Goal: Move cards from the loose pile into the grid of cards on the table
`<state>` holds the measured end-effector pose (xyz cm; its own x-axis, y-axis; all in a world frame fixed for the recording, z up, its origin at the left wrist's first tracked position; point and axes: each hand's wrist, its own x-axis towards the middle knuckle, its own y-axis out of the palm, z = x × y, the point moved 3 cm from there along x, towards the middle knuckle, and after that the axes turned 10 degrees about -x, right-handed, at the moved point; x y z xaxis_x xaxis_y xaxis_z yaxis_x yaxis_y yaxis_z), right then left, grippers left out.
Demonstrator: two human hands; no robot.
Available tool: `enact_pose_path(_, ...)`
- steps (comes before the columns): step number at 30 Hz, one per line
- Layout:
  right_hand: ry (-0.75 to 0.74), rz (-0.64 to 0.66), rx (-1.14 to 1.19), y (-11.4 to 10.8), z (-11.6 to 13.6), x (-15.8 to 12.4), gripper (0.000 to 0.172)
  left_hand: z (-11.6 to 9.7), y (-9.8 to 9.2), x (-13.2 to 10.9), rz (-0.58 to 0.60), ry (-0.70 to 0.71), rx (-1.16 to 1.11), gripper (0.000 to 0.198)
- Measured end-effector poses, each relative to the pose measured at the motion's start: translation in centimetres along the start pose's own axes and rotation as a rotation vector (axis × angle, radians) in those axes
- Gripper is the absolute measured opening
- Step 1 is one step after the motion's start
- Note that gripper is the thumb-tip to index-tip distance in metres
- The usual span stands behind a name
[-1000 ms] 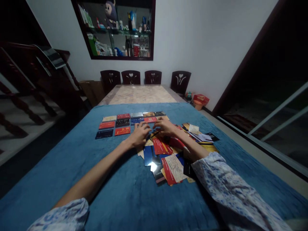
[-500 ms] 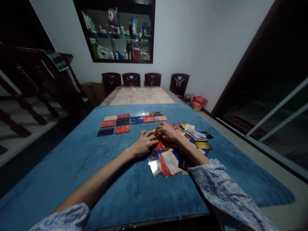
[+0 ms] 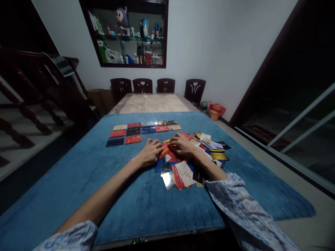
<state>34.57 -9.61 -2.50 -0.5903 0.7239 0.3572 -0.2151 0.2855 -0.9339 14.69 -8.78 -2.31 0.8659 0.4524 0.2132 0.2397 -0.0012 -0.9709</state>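
Observation:
My left hand (image 3: 150, 153) is curled at the left edge of a card pile, its fingertips on a red and yellow card (image 3: 165, 150). My right hand (image 3: 182, 145) bends over the middle of the pile, with its fingers at the other side of that card and partly hiding it. Loose cards lie overlapping around both hands. Near me are a red and white card (image 3: 182, 175), a silvery card (image 3: 169, 180) and a black card (image 3: 198, 175). A gold card (image 3: 219, 155) lies right of my right wrist.
To the left, several cards stand out in rows, among them a dark blue card (image 3: 115, 142) and an orange-red card (image 3: 133, 139). A blue cloth (image 3: 125, 209) covers the near part of the table (image 3: 157, 103). Dark chairs (image 3: 142, 85) line its far end.
My left hand has moved a little left, away from my right hand, and the red and yellow card shows between them. More of the blue cards beneath is uncovered. My right hand has barely moved.

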Motion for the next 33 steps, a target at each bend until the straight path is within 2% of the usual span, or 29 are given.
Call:
enact_pose_path(6,-0.012,-0.058,0.0,-0.5,0.8,-0.2,0.012,0.1,0.2,-0.5,-0.117,-0.046,-0.093,0.028)
enact_pose_path(12,-0.019,-0.036,-0.005,-0.1,1.3,-0.2,0.012,1.3,1.1,-0.8,-0.231,-0.101,-0.166,0.029)
enact_pose_path(21,-0.031,-0.014,-0.031,0.1,1.1,-0.4,0.031,1.9,1.3,-0.4,-0.207,-0.213,-0.248,0.037)
enact_pose_path(25,-0.023,-0.021,-0.026,0.1,1.1,-0.4,0.032,2.0,1.4,-0.4,-0.208,-0.23,-0.257,0.033)
enact_pose_path(33,-0.052,-0.012,-0.002,-0.2,1.2,-0.2,0.027,1.8,1.3,-0.5,-0.228,-0.176,-0.23,0.03)
